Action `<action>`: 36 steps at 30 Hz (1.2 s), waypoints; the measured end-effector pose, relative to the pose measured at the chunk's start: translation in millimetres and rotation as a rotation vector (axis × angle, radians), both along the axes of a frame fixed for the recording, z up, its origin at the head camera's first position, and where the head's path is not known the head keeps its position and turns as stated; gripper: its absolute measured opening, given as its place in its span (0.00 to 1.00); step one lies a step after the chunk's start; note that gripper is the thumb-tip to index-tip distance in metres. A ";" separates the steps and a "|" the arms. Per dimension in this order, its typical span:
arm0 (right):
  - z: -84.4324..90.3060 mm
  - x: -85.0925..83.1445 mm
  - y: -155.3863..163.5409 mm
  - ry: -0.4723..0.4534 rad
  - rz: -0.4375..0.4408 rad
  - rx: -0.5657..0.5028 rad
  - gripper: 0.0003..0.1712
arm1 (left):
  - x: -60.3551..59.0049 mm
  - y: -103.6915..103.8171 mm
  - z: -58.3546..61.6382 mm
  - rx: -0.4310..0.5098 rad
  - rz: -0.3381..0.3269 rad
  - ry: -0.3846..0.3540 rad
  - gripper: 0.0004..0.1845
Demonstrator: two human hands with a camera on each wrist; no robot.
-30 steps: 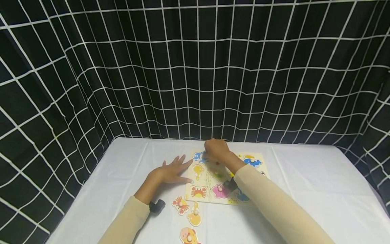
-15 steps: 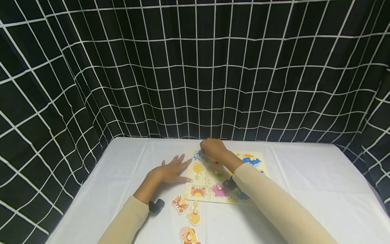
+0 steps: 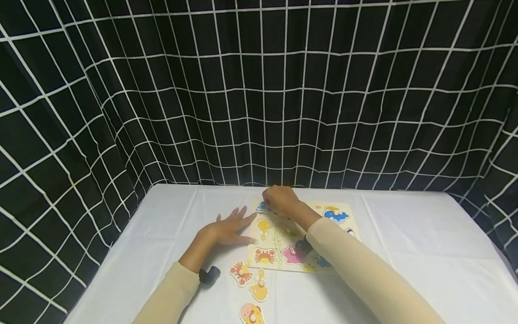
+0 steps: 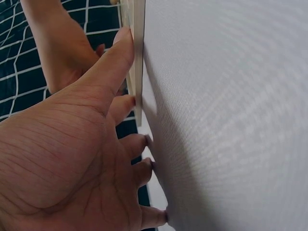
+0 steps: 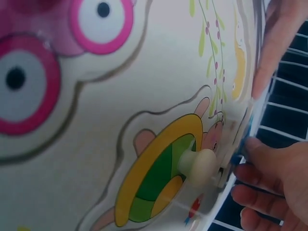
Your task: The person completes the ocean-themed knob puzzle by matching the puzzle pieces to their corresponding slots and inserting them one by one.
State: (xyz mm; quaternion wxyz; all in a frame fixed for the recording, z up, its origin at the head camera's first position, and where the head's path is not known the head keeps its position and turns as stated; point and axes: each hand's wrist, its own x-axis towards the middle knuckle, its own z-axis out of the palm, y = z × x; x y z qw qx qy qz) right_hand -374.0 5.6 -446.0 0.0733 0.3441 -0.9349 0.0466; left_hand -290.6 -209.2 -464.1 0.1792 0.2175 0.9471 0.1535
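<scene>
R hand (image 3: 281, 201) pinches blue piece (image 3: 264, 208) at puzzle board (image 3: 279, 263) far-left corner, L hand (image 3: 226, 229) flat, bracing board edge; keep piece level, twist till it seats.

Left hand (image 3: 226, 229): lies flat, palm down, fingers straight and spread, pointing forward and right; holds nothing.
Left fingertips (image 4: 126, 36): pressed against a thin edge, seen from the left wrist view.
Left arm: cream sleeve, forearm angled in from lower left.
Right hand (image 3: 281, 201): reached forward past the left, knuckles up, fingers curled downward; what they grip is hidden.
Right arm: cream sleeve, stretched diagonally from lower right.
</scene>
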 end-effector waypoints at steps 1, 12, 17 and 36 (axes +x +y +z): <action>-0.3 0.1 -0.1 0.004 0.002 0.004 0.04 | -0.1 0.5 -0.5 -0.003 -0.001 0.002 0.47; 1.7 3.0 -1.5 0.032 0.011 0.068 0.03 | -0.8 3.6 -2.1 -0.024 0.000 0.009 0.47; 1.6 5.0 -1.1 0.035 0.018 0.076 0.05 | -0.1 4.6 -1.5 -0.024 0.002 0.004 0.47; 12.6 17.7 -8.2 -0.196 -0.099 0.074 0.11 | 0.7 2.0 0.8 -0.004 -0.004 0.003 0.47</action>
